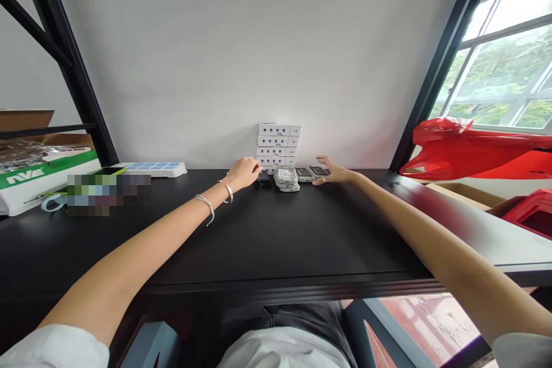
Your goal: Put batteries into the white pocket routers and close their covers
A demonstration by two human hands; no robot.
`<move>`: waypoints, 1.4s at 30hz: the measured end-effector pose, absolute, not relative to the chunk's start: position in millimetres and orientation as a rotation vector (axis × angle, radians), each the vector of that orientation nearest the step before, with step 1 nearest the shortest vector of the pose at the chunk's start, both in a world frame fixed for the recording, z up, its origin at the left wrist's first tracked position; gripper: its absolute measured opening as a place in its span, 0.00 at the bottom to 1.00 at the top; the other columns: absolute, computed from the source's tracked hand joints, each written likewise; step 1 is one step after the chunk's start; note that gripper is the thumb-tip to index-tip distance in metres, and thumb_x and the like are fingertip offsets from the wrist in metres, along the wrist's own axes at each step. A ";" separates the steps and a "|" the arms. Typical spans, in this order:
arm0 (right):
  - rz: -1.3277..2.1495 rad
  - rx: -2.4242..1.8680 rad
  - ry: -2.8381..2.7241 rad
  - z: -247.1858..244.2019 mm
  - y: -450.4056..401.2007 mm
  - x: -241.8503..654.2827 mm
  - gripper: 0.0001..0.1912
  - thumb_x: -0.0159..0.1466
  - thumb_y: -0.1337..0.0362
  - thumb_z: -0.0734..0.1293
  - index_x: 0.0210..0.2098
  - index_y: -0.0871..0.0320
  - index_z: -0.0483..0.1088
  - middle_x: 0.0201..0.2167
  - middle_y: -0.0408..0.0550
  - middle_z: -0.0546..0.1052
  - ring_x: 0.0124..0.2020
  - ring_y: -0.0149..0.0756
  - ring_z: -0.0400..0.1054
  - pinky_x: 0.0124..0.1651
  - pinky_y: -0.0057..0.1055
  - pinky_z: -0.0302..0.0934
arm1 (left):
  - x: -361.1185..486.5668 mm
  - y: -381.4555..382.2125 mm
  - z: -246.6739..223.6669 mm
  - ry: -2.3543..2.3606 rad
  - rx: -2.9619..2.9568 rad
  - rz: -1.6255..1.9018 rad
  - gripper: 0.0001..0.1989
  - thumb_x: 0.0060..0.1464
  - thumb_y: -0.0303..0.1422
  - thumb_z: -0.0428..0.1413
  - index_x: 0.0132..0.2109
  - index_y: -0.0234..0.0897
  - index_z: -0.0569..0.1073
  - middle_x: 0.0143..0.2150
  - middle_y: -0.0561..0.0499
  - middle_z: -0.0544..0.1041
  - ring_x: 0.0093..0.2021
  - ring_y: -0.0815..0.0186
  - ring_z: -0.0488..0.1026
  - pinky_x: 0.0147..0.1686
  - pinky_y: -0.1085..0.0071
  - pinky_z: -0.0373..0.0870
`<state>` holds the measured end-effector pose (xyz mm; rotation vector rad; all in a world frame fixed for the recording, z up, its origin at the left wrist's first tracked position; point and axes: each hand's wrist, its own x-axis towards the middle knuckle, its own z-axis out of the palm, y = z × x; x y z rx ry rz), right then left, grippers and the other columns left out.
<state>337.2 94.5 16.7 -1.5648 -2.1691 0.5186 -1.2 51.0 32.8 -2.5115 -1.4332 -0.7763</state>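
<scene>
Head view, single frame: left hand (244, 173) palm down, fingers loosely curled, fingertips at or just beside a small black device (263, 180); grip on it not determinable; two silver bangles (206, 206) around the left wrist and forearm; right hand (336, 173) open, fingers spread, nothing held, fingertips just beside a dark-screened handheld device (319, 171); a second dark-screened device (303, 173) adjacent; a small pile of silver-and-white devices (286, 178) between the black device and that pair; a column of white cartons (276, 146) upright behind them, against a white wall (215, 57); all on a black tabletop (276, 236); further left, a white-and-blue flat unit (150, 169) and a green-and-white carton (43, 181); one blurred patch beside them, contents unreadable; far right, a red plastic bag (474, 149) below a window (502, 63).
</scene>
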 end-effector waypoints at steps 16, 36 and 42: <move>0.637 -1.712 -2.248 25.3 89.7 355.6 0.62 0.40 0.44 0.74 0.66 0.59 0.47 0.65 0.62 0.56 0.65 0.59 0.47 0.63 0.49 0.51 | -5.3 49.6 39.3 -1.428 -2.514 -0.780 0.14 0.59 0.33 0.47 0.32 0.38 0.75 0.35 0.47 0.78 0.35 0.60 0.73 0.34 0.69 0.65; 0.380 -1.245 -2.546 28.0 -37.9 222.1 0.38 0.41 0.38 0.72 0.39 0.53 0.55 0.43 0.48 0.67 0.44 0.48 0.64 0.44 0.43 0.61 | 16.7 13.9 50.2 -1.105 -3.171 -0.777 0.06 0.49 0.35 0.58 0.31 0.38 0.77 0.28 0.53 0.77 0.30 0.66 0.73 0.30 0.74 0.67; 0.485 -1.288 -2.576 25.5 -35.4 226.2 0.37 0.41 0.38 0.72 0.36 0.53 0.52 0.41 0.45 0.63 0.42 0.45 0.63 0.43 0.43 0.62 | 21.9 12.4 36.8 -1.094 -3.116 -0.563 0.07 0.51 0.31 0.55 0.34 0.40 0.78 0.34 0.52 0.79 0.33 0.65 0.74 0.31 0.74 0.67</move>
